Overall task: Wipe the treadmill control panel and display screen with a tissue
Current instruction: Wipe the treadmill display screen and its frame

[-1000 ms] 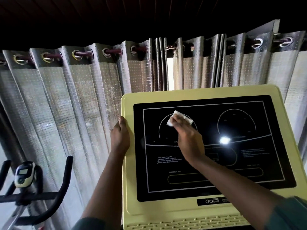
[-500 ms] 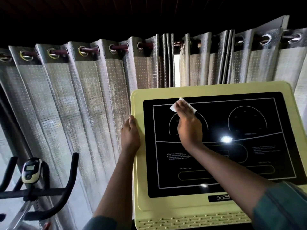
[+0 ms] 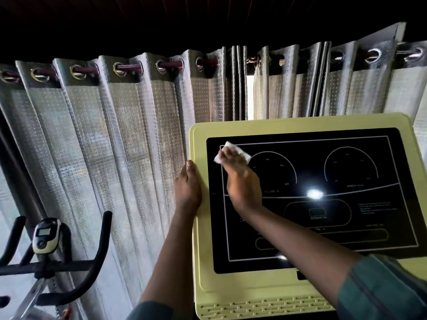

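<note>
Head view. Pale yellow treadmill console [image 3: 196, 227] at lower right, black display screen [image 3: 346, 227] set inside its yellow border. Legible print: "INCLINE %", "DISTANCE KM"; "SPEED" faint, other text too small to read. Right hand [image 3: 240, 181] presses white tissue [image 3: 231, 147] flat on screen's upper left corner, fingers over it. Left hand [image 3: 188, 188] grips console's left edge, fingers wrapped behind. Hands apart. Screen's right half bare. Curtain [image 3: 115, 146] just behind console. Exercise bike handlebars [image 3: 97, 255] at lower left.
</note>
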Tool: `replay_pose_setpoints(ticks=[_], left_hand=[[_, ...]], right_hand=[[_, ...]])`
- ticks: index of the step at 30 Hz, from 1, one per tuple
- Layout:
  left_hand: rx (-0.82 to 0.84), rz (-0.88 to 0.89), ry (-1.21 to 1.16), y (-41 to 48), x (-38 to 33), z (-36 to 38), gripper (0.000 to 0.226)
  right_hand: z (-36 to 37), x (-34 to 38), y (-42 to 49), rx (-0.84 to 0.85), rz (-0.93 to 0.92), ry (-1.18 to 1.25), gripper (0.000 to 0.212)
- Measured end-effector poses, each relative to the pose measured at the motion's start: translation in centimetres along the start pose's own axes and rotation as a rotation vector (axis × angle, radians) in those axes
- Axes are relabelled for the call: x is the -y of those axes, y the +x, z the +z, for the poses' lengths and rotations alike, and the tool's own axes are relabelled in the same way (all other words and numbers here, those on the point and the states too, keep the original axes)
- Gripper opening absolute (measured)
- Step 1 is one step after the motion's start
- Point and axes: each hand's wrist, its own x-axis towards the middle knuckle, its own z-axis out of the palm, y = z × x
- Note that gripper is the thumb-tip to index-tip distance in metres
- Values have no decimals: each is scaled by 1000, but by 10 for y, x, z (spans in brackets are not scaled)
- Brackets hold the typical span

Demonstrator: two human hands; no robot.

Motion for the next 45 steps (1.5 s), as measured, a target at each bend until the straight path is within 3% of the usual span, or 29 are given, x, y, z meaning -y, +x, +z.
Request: replay_pose_setpoints(ticks=[5,10,14,17,22,26,32,37,42,45], left_hand=[[13,-15,11,0,0,1,52],[19,-19,-21,-1,2,-1,54],[61,-52,-102,-13,18,-3,65],[97,-79,-105,-25,28,-7,61],[89,-74,-82,-32,30,-7,67],[91,-86,-79,-35,24,-8,48],[86,-83,-54,-38,21,-9,45],[73,-28,-50,-36,27,-8,40],[75,-37,-34,-34,29,-7,38],[75,-38,-5,-35,29,-8,36]], right_hand=[[-7,-1,-9,114,-158,22,55],[2,9,41,95,-44,3,57],[7,24,-2,67,-100,4,57],[2,26,-36,115,-149,29,58],[0,17,2,102,-71,17,64],[8,24,-19,74,-28,-1,63],[-7,17,-61,133,-155,-15,56],[-5,7,-25,69,10,-14,60],[-4,14,-66,169,-238,-28,57],[-11,-8,-41,119,-165,-62,58]])
